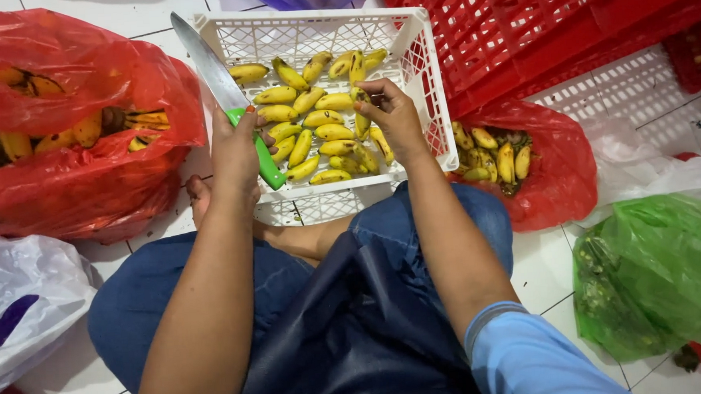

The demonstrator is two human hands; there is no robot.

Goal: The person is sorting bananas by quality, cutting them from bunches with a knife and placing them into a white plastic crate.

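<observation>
A small yellow banana (359, 100) sits near the top middle of the frame, pinched in the right hand (394, 115), whose fingers curl closed around its upper end just above the pile of loose bananas (315, 135) lying in the white plastic crate (428, 73). The crate rests on the white tiled floor (542, 267) in front of the seated person's knees. To the left of it the left hand (236, 151) is wrapped firmly round the green handle of a large knife (220, 80), the long blade pointing up and away toward the upper left, over the crate's near corner. Left of the knife a red plastic bag (70, 188) bulges with darker, riper bananas still in bunches. Right of the crate, at mid-frame, a second red bag (561, 182) lies open with more small bananas in it, and above it red plastic crates (533, 19) fill the upper right. A green plastic bag (666, 268) lies at the lower right, and a white bag (20, 294) sits at the lower left. The person wears blue jeans with a dark apron over the lap.
</observation>
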